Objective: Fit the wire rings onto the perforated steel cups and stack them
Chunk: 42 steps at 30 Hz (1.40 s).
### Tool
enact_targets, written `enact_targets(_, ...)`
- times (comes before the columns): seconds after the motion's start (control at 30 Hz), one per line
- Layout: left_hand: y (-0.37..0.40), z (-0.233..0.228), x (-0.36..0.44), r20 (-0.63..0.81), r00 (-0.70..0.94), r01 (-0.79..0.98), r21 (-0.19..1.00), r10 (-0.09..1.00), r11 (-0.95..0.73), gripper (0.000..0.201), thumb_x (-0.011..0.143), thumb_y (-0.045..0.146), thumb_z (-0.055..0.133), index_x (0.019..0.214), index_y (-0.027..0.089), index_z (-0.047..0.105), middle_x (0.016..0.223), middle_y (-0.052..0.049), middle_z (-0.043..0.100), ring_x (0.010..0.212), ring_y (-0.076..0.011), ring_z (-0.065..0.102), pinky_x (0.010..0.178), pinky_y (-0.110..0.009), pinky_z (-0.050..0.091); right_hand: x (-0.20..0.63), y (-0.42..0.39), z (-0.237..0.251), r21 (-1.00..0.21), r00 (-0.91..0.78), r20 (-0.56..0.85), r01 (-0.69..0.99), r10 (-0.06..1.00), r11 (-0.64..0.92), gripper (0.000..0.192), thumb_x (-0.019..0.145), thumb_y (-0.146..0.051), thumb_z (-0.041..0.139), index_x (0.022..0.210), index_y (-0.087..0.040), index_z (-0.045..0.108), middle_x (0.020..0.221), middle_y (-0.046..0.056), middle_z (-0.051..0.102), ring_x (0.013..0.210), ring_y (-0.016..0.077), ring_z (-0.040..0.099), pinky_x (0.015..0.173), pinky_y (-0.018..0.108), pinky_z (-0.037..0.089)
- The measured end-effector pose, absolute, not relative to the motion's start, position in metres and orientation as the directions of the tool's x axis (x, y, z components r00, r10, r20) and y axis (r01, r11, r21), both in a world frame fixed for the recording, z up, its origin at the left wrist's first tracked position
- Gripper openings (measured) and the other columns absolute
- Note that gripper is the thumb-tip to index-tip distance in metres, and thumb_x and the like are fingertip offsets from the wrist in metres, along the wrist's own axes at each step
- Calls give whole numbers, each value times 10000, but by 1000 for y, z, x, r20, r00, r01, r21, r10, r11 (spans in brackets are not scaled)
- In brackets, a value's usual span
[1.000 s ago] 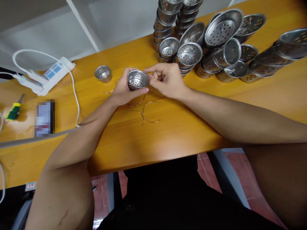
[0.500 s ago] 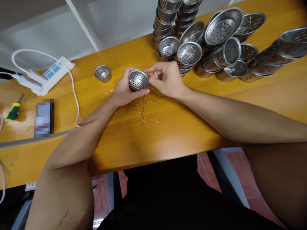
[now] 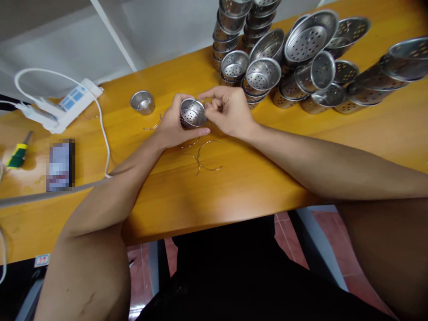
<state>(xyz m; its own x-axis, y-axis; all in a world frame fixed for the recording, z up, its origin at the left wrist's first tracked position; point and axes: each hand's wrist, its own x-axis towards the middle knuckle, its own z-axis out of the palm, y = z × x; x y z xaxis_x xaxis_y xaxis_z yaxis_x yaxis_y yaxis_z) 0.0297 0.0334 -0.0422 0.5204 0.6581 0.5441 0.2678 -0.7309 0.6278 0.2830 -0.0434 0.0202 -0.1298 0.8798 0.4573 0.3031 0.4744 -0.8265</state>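
Hands meet over the middle of the orange wooden tabletop (image 3: 254, 178). The left hand (image 3: 174, 122) is wrapped around a small perforated stainless-steel basket (image 3: 192, 113), thumb beneath it and fingers behind, holding it just above the wood with its open mouth tilted toward the camera. The right hand (image 3: 227, 109) is pressed against the basket's right rim, index finger stretched across the top and the other fingers curled in; they pinch at something thin there, too small to make out. Just below the hands several thin curved wire pieces (image 3: 203, 156) lie loose on the wood, and another bent wire (image 3: 152, 126) lies to the left of the left hand. A single small steel cup (image 3: 142, 101) stands apart, further left. Behind the right hand, tall stacks of nested perforated steel baskets (image 3: 234, 31) rise at the back edge, and a large heap of similar baskets (image 3: 310, 67) spreads to the right, many tipped on their sides. At the far left lie a white power strip (image 3: 72, 103) with its white cable (image 3: 102, 129), a yellow-handled screwdriver (image 3: 18, 154) and a blurred dark phone-like slab (image 3: 60, 164).
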Motion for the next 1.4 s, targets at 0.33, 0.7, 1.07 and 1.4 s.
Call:
enact_targets(0.33, 22, -24, 30, 442, 554, 218, 741, 706, -636, 1145, 696, 1103, 1081, 1419, 300, 703, 1211, -54, 765, 1158, -390, 853, 1047, -608, 729, 274, -55, 33, -888, -300, 439, -4, 847, 459, 367, 1184, -573, 881, 1059, -247, 769, 739, -38, 655, 557, 121, 495, 481, 269, 374)
enact_targets(0.7, 26, -17, 23, 403, 664, 36, 824, 630, -565, 1124, 707, 1069, 1112, 1436, 298, 742, 1215, -61, 815, 1038, -308, 830, 858, -484, 711, 300, -46, 42, -954, -629, 300, -194, 717, 230, 586, 1012, -611, 1121, 1159, -235, 697, 995, -6, 883, 541, 88, 713, 420, 201, 457)
enact_targets(1.07, 23, -18, 23, 327, 674, 111, 841, 663, -529, 1055, 753, 879, 1225, 1507, 372, 690, 1354, -43, 847, 1144, -332, 823, 955, -575, 721, 288, -51, 36, -953, -574, 301, -209, 762, 218, 667, 1012, -716, 1086, 1088, -261, 605, 695, -52, 769, 525, 167, 770, 459, 232, 561)
enact_targets(1.4, 16, -15, 25, 364, 653, 81, 838, 664, -539, 1005, 805, 898, 1183, 1474, 324, 701, 1292, -64, 825, 1089, -316, 821, 895, -532, 688, 284, -54, 37, -964, -546, 263, -193, 796, 186, 679, 977, -702, 1117, 1068, -257, 613, 694, -59, 770, 534, 151, 766, 455, 213, 556)
